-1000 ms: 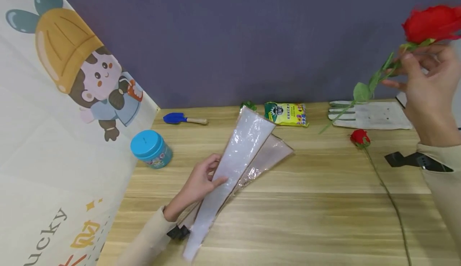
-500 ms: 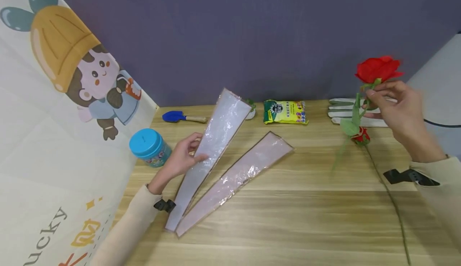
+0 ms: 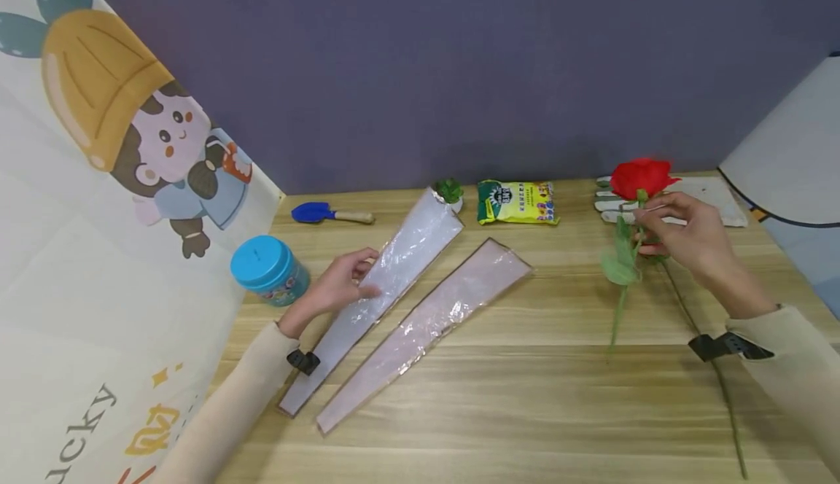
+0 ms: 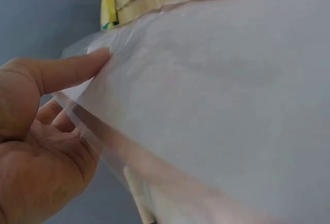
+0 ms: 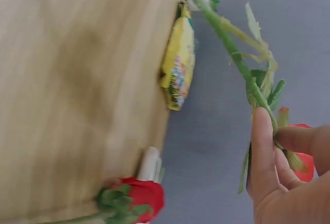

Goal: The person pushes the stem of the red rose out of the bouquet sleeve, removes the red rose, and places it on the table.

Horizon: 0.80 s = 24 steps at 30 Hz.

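My left hand (image 3: 337,283) pinches the edge of a clear, whitish flower sleeve (image 3: 413,251) between thumb and fingers. A second, pinkish flower sleeve (image 3: 426,331) lies on the table to its right, running diagonally. In my right hand (image 3: 685,232) is a red rose (image 3: 639,178), pinched by its green stem (image 5: 227,41) just under the bloom. Its leaves and lower stem hang down over the tabletop. Below that hand a smaller red rose (image 5: 136,201) lies on the table, its long stem (image 3: 722,389) reaching toward the front; in the head view the hand mostly hides its bloom.
Along the back edge sit a blue trowel (image 3: 331,214), a small potted plant (image 3: 449,191), a yellow-green packet (image 3: 518,202) and a white glove (image 3: 715,196). A blue lidded tub (image 3: 269,269) stands at left. A dark cable (image 3: 787,220) runs at right.
My right hand has brought the red rose down and leftward over the table. The left hand has moved the whitish sleeve left, off the pinkish one, and tilted it lower.
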Each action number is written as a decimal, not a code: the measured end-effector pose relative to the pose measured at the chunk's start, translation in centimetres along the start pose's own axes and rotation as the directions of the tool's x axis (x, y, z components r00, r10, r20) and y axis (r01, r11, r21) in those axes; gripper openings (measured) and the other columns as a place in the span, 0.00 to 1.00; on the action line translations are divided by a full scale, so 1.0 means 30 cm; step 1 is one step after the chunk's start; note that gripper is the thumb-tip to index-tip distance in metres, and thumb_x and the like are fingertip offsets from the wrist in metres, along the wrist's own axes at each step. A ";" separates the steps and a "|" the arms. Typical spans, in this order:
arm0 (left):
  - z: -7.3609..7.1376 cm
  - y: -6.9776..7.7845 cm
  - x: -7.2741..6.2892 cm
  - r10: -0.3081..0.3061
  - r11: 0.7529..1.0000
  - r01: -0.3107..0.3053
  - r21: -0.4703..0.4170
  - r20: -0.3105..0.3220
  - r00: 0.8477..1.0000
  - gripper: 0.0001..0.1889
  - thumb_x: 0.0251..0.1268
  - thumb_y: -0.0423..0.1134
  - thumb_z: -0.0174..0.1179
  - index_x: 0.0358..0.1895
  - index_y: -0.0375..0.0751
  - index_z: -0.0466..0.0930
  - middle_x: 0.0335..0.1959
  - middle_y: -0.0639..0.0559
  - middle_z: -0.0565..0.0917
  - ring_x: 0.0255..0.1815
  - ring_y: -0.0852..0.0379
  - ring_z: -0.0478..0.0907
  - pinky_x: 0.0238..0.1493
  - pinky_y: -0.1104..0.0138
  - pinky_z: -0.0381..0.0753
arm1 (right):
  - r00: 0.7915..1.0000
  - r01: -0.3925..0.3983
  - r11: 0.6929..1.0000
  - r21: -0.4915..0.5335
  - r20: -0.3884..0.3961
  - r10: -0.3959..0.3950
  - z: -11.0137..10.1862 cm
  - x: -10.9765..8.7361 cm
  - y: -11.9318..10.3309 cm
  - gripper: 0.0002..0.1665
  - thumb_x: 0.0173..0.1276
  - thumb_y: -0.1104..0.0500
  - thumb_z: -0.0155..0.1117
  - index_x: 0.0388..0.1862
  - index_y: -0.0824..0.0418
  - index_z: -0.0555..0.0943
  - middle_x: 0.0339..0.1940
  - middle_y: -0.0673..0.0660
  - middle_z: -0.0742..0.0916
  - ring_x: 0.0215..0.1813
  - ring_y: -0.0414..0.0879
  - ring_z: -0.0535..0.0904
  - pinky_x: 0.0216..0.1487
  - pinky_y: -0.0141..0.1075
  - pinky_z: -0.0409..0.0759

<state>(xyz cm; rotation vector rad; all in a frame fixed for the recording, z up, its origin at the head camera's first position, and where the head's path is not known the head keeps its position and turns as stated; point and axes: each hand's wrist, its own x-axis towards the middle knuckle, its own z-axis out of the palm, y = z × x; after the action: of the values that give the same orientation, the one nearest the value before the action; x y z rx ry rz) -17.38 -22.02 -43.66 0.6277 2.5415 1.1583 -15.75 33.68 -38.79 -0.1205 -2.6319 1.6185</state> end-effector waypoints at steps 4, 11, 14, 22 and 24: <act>0.005 -0.017 0.009 -0.021 0.999 0.020 0.026 0.056 0.998 0.29 0.57 0.26 0.74 0.62 0.32 0.75 0.26 0.48 0.77 0.29 0.61 0.69 0.33 0.73 0.72 | 0.996 -0.025 1.000 0.016 0.080 0.024 0.026 0.001 0.031 0.14 0.79 0.58 0.62 0.53 0.66 0.74 0.35 0.30 0.85 0.30 0.34 0.86 0.30 0.35 0.91; 0.011 -0.043 0.023 -0.057 0.996 0.052 0.071 0.069 0.996 0.32 0.55 0.29 0.76 0.65 0.34 0.75 0.27 0.49 0.78 0.31 0.59 0.71 0.37 0.70 0.75 | 0.979 -0.063 0.991 -0.116 0.184 0.084 0.077 0.001 0.079 0.22 0.80 0.57 0.60 0.62 0.72 0.71 0.32 0.35 0.85 0.31 0.35 0.84 0.34 0.40 0.92; 0.007 -0.051 0.024 -0.072 0.993 0.066 0.102 0.066 0.995 0.34 0.56 0.30 0.76 0.67 0.32 0.73 0.33 0.44 0.85 0.34 0.58 0.77 0.42 0.67 0.80 | 0.968 -0.077 0.985 -0.152 0.224 0.111 0.095 0.007 0.095 0.26 0.79 0.56 0.62 0.64 0.73 0.70 0.35 0.42 0.86 0.33 0.35 0.83 0.35 0.41 0.92; -0.003 -0.067 0.022 -0.114 0.979 0.108 0.173 0.021 0.993 0.40 0.52 0.32 0.78 0.71 0.32 0.72 0.41 0.41 0.85 0.39 0.53 0.80 0.46 0.62 0.83 | 0.950 -0.085 0.976 -0.203 0.279 0.140 0.119 0.012 0.126 0.28 0.79 0.57 0.61 0.66 0.77 0.68 0.47 0.64 0.88 0.33 0.35 0.85 0.36 0.41 0.92; -0.007 -0.070 0.022 -0.109 0.977 0.106 0.187 0.004 0.994 0.41 0.52 0.31 0.78 0.72 0.33 0.72 0.42 0.39 0.85 0.41 0.49 0.82 0.49 0.58 0.86 | 0.946 -0.089 0.977 -0.192 0.291 0.143 0.121 0.011 0.130 0.28 0.79 0.60 0.60 0.66 0.78 0.68 0.49 0.68 0.87 0.33 0.35 0.85 0.36 0.40 0.92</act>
<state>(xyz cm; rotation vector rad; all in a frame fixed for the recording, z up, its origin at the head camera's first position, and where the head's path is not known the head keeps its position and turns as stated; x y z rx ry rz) -18.60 -23.07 -45.17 0.5300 2.6561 0.8844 -16.24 32.24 -43.90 -0.0361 -3.0557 1.5429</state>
